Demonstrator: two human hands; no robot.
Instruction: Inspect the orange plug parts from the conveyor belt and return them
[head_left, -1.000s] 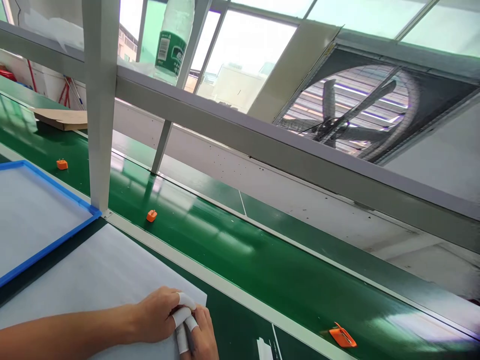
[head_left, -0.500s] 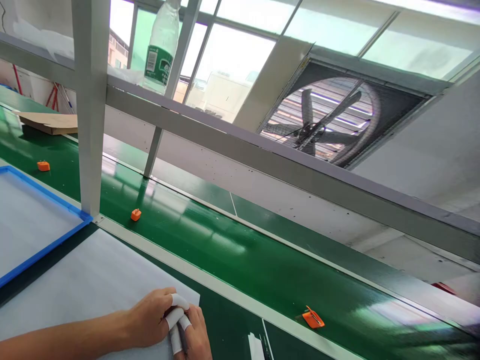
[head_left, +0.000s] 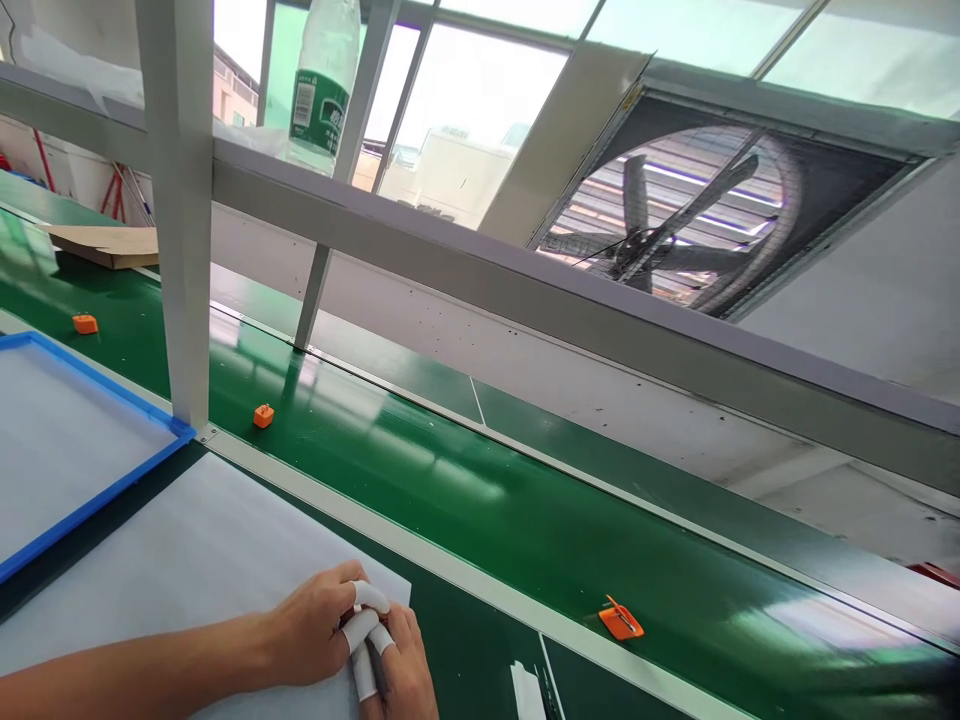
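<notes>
My left hand (head_left: 319,622) reaches in from the lower left, its fingers curled in a pinch, with white finger covers on the fingertips. Against it, at the lower edge of the view, is my right hand (head_left: 403,668), also closed and wearing white finger covers. The fingertips of both hands meet around something small that they hide; I cannot make out its kind. Both hands are over the right corner of a white foam sheet (head_left: 247,545) on the dark green bench.
A blue-rimmed tray (head_left: 90,515) lies left. Beyond the bench rail, a green conveyor belt (head_left: 420,470) carries orange plug-like pieces (head_left: 262,416) and an orange part (head_left: 621,619). White strips (head_left: 527,690) lie right of my hands. A grey post (head_left: 180,220) and a shelf beam (head_left: 480,270) stand ahead.
The view has shifted slightly. The orange pieces on the belt have slid a little left relative to the bench. My hands stay together in nearly the same pose.
</notes>
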